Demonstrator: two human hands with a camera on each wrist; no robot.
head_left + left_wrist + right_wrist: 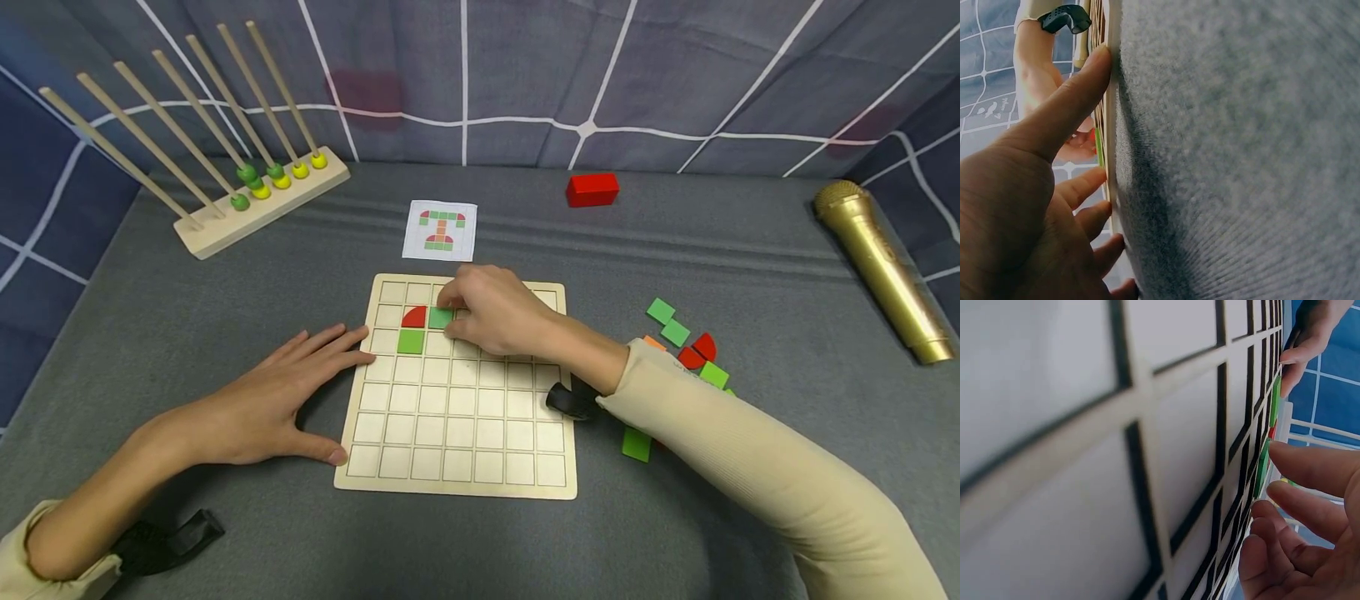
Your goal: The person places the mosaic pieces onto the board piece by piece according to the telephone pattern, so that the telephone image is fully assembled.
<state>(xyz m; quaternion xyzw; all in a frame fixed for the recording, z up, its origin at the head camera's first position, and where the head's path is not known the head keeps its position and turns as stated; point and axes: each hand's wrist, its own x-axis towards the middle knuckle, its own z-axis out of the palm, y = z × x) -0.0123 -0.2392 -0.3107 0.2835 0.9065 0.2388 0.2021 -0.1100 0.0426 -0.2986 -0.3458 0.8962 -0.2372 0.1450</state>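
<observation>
A light wooden grid board (461, 433) lies flat on the grey cloth. In its upper left cells are a red quarter-circle tile (414, 317), a light green square tile (410, 342) and a darker green square tile (440, 317). My right hand (498, 312) reaches over the board and pinches the darker green tile at its edges; in the right wrist view this tile (1262, 469) sits at the thumb and fingertips. My left hand (277, 408) lies spread at the board's left edge, its fingertips (1100, 59) touching that edge in the left wrist view.
Behind the board lies a pattern card (442, 231). Loose green squares (661, 312), red quarter-circles (703, 347) and an orange piece lie to the right, partly under my sleeve. A peg abacus (262, 208), a red block (592, 190) and a gold microphone (885, 271) stand or lie farther out.
</observation>
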